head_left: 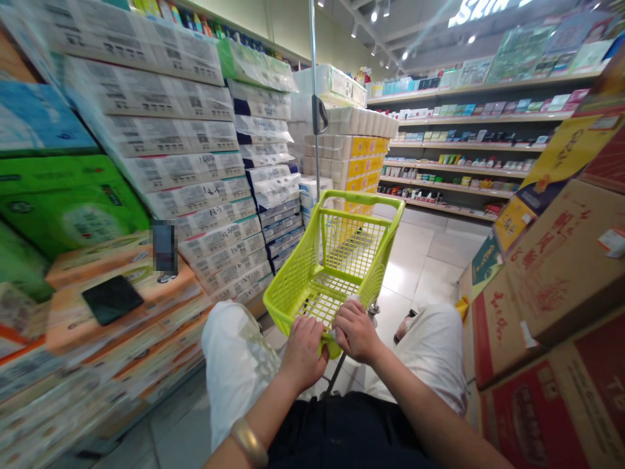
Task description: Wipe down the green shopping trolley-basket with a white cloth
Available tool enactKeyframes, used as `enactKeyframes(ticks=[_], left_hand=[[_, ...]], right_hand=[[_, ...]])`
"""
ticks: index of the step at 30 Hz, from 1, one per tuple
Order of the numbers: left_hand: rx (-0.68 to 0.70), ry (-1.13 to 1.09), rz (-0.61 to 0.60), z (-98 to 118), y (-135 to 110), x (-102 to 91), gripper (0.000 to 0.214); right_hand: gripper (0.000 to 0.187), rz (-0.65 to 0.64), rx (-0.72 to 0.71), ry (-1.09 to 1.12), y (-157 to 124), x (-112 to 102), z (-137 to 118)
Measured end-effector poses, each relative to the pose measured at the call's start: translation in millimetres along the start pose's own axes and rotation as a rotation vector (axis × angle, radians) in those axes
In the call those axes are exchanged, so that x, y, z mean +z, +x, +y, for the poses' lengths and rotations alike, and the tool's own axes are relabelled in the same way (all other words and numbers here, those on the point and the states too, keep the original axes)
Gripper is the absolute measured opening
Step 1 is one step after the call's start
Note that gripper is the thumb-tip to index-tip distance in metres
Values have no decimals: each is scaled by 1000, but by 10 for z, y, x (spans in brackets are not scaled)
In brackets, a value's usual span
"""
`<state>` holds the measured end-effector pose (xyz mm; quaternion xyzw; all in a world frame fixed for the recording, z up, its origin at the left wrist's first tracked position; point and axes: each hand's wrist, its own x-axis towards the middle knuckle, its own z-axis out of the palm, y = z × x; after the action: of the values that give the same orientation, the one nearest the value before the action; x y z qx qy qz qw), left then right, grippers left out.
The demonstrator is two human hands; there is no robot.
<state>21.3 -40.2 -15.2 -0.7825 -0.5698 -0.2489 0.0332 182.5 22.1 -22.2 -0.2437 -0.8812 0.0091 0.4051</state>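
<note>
A lime-green plastic shopping cart (293,286) with latticed walls stands between my knees, and I can see nothing in its basket. My left hand (305,348) is closed on its near rim, fingers curled over the edge. Close beside it, my right hand (355,329) grips the same rim a little further right. A small whitish patch shows at the fingers of my right hand; I cannot tell what it is. The cart's far end has a wide loop handle (364,195). Both thumbs and the underside of the rim are partly hidden.
Tall stacks of wrapped paper packs (195,130) rise at the left. A dark flat tablet-like object (112,299) lies on orange packs (180,286). Cardboard boxes (561,260) are piled at the right. A thin metal pole (314,58) stands behind the cart, with stocked shelves (469,117) beyond.
</note>
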Motion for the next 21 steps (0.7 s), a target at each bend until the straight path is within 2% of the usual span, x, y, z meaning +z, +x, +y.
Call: enactKeyframes(ticks=[3,6,8,11,14,16,19,21], left_hand=[[3,-5,-11,14,15,-15,13],[0,-11,-18,38,29,-14,13],[-3,-10,-20,47,32,-7,13],[-6,1,-4,37,25,3,13],[-6,14,0,1,9,4,14],[1,16,-2,-21,0,-1,14],[9,9,5,-27,-2,-12,14],[9,-1,7,-10,5,-17,15]], right_hand=[[20,-18,38,-3,115,-164,303],[22,17,133,-9,185,-204,489],[22,75,199,-29,180,-133,459],[19,171,283,-62,110,42,222],[17,146,223,-36,25,133,-8],[16,70,119,-7,4,95,-32],[18,-43,8,7,47,-57,156],[21,-44,34,1,107,-155,357]])
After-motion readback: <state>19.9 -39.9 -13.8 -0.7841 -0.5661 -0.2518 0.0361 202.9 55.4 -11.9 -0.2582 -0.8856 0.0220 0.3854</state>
